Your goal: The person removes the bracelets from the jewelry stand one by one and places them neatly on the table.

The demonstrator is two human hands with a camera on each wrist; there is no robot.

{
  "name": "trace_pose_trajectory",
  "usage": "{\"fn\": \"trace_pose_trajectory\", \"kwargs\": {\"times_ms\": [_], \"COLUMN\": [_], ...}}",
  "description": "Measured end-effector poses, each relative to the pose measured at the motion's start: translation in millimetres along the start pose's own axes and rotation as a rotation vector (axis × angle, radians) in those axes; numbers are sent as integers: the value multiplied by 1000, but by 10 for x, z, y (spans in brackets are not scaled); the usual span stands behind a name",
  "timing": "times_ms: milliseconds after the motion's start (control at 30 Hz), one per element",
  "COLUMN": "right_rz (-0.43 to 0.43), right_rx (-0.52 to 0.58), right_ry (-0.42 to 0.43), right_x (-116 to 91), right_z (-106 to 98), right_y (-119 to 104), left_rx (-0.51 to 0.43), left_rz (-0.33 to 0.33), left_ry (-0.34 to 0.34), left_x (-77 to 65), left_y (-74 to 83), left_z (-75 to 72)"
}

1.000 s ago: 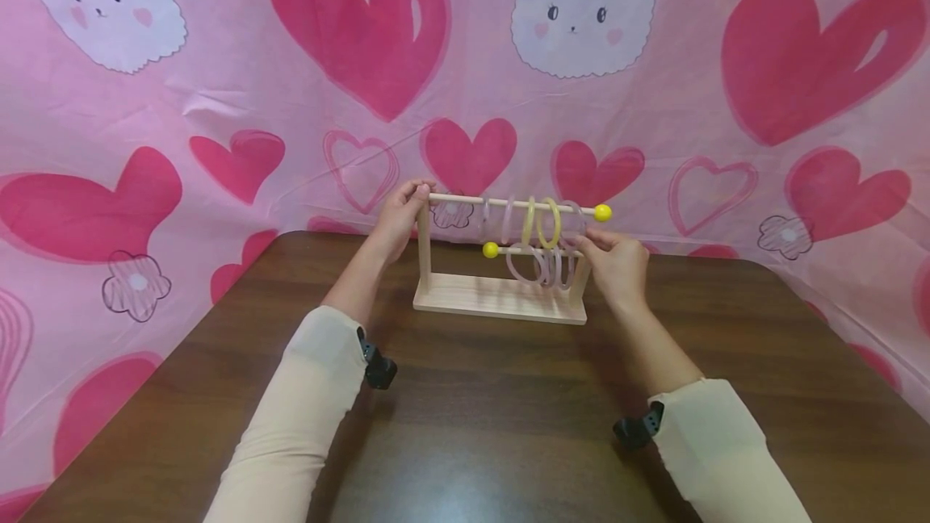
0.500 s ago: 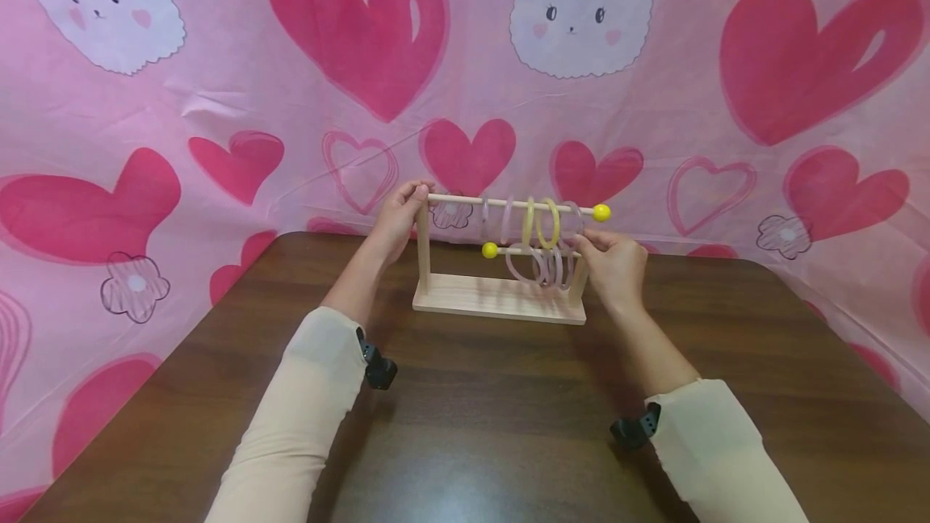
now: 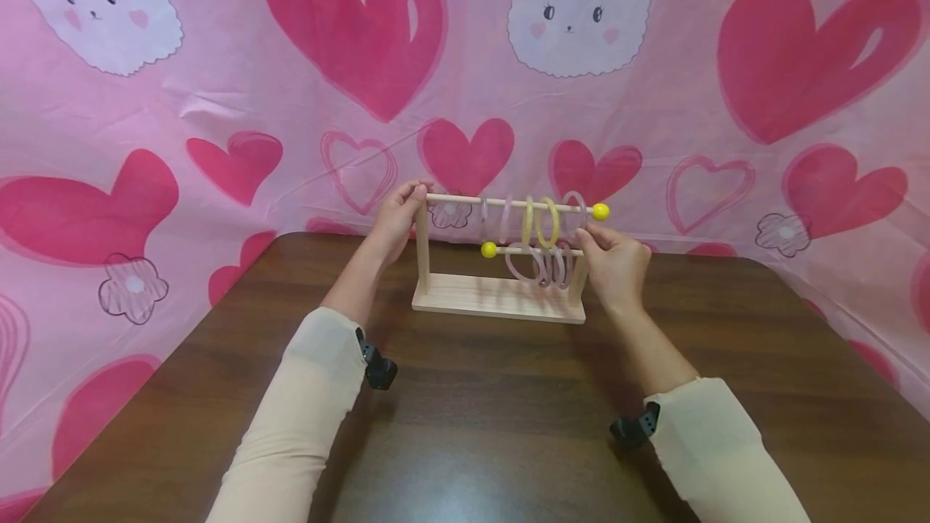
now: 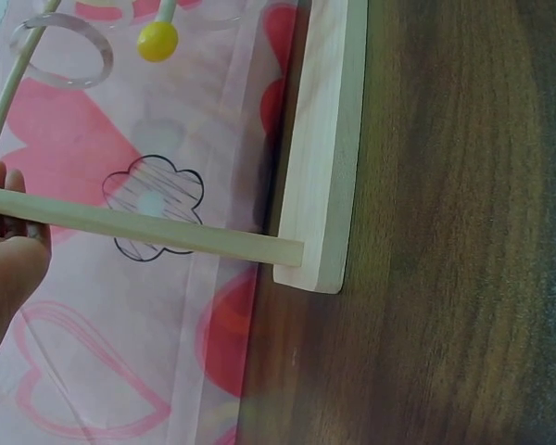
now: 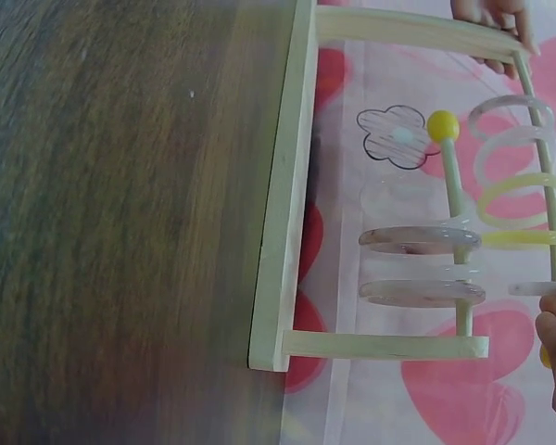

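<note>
A pale wooden bangle stand (image 3: 497, 299) has an upper and a lower rod, each tipped with a yellow ball. My left hand (image 3: 395, 220) holds the top corner of its left post (image 4: 148, 224). At the right end of the upper rod (image 3: 465, 199), my right hand (image 3: 616, 269) pinches a translucent pale bangle (image 5: 533, 288) that encircles the rod, close to the yellow end ball (image 3: 601, 212). Farther left on that rod hang two yellow bangles (image 3: 528, 222) and two pale lilac ones (image 3: 505, 220). Several translucent bangles (image 5: 419, 240) hang on the lower rod, near the right post (image 5: 389, 345).
The stand rests near the back of a dark brown wooden table (image 3: 465, 410). Close behind it hangs a pink cloth (image 3: 465, 63) printed with hearts and rabbits. Both wrists carry small black cameras (image 3: 378, 364).
The right hand has raised the pinched bangle slightly, so that its top now stands higher above the upper rod. The left hand and the stand have stayed put.
</note>
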State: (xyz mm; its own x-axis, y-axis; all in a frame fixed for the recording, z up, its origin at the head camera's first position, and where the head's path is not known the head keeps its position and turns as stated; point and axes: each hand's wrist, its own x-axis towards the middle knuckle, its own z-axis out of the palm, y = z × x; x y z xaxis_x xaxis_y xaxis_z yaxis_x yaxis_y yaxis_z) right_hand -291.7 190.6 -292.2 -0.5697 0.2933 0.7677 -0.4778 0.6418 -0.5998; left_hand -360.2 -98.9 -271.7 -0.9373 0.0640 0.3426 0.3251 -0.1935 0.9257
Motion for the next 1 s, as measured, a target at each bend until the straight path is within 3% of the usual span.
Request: {"fn": "trace_pose_trajectory", "kwargs": {"times_ms": [1000], "right_rz": [10], "right_rx": [102], "right_ry": [122], "right_x": [9], "right_z": [-43], "right_y": [24], "left_rx": [-24], "left_rz": [-1], "left_ry": [9], "left_x": [-12], "left_y": [-11], "left_z": [4]}}
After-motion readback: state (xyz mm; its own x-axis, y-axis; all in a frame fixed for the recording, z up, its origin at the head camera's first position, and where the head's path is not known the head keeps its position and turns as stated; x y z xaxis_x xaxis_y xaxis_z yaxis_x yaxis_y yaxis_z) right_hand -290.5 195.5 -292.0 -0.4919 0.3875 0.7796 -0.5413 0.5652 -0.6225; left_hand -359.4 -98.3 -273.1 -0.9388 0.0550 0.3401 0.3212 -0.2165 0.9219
